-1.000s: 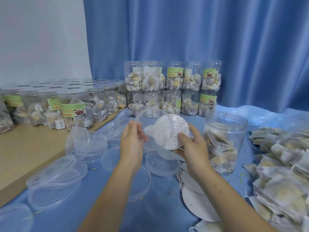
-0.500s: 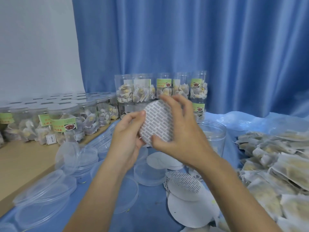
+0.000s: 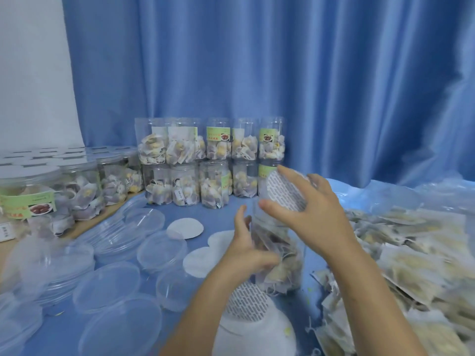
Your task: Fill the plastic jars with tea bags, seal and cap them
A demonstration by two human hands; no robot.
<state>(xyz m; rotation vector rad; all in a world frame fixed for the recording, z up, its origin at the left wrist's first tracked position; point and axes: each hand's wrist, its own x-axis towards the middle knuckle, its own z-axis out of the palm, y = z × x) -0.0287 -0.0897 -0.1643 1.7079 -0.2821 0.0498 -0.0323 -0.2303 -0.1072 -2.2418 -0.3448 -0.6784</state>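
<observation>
Blue cloth [image 3: 123, 337] covers the work surface, with a blue curtain [image 3: 308, 86] hanging behind it.

Left hand [image 3: 246, 250]: fingers curled against the left wall of the jar [image 3: 285, 255], steadying it. The jar stands upright, its long axis vertical, partly filled with tea bags, mouth uncovered.

Right hand [image 3: 313, 214]: fingers spread and bent over the edge of a round seal [image 3: 285, 191], printed face toward the camera. The seal is held tilted, just above and slightly behind the jar mouth. It does not yet lie flat on the rim.

Critical relation: the jar mouth lies directly below the seal, and the right hand is the nearer to it. Judged next step: level the seal and lower it along the jar's vertical axis until it sits centred on the rim, while the left hand prevents the jar from tipping. Likely fault: an off-centre or still-tilted seal leaving part of the rim exposed.

Surroundings:
- Spare seals [image 3: 185, 228] lie on the cloth to the left of the jar, and more lie in front of it.
- Clear lids [image 3: 162, 251] are scattered farther left.
- Loose tea bags [image 3: 411, 258] are heaped to the right.
- Finished jars [image 3: 213, 160] stand stacked two high at the back; more stand along the left.
</observation>
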